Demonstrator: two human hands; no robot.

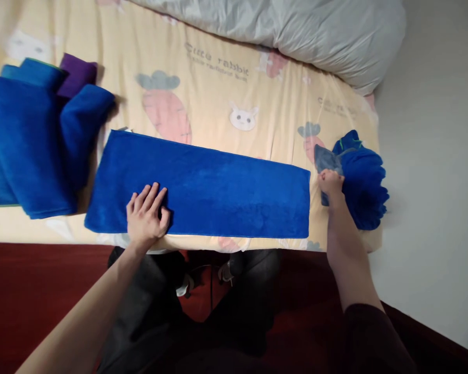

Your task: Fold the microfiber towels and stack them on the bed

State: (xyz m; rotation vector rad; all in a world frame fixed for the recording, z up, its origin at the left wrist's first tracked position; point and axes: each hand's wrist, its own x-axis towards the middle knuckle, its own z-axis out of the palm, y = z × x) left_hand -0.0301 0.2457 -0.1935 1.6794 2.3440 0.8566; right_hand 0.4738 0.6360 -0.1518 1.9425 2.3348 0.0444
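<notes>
A long blue towel lies flat along the front of the bed, its long edges running left to right. My left hand rests palm down on its left part, fingers spread. Beyond the towel's right end, my right hand is closed against a bunched pile of blue towels. A grey-blue cloth in that pile touches my right fingers. Whether they pinch it is hidden.
Folded blue towels and a purple towel are heaped at the left. A grey quilt lies along the back of the patterned bed sheet. A white wall stands at the right, and a basketball is on the floor between my legs.
</notes>
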